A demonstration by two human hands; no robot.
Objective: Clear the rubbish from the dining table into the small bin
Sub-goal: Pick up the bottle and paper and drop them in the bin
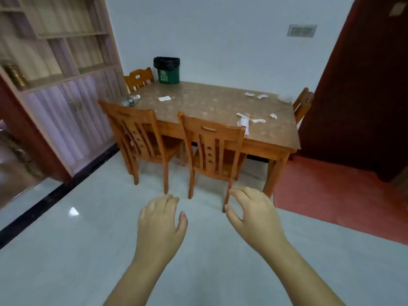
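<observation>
The wooden dining table (205, 102) stands ahead against the wall. A small green bin (167, 70) with a black liner sits on its far left corner. White paper scraps lie on the top: one piece (164, 98) near the left, several crumpled bits (256, 95) at the far right, and a torn cluster (245, 121) near the front right edge. A clear plastic bottle (131, 100) lies on the left edge. My left hand (160, 226) and my right hand (254, 215) hover over the floor well short of the table, both with fingers loosely apart and holding nothing.
Two wooden chairs (141, 133) (212, 146) are tucked in on the near side. Another chair (139, 79) stands at the far left end and one (303, 103) at the right end. A shelf cabinet (66, 85) fills the left wall. A dark red door (357, 96) and red flooring (331, 195) are on the right.
</observation>
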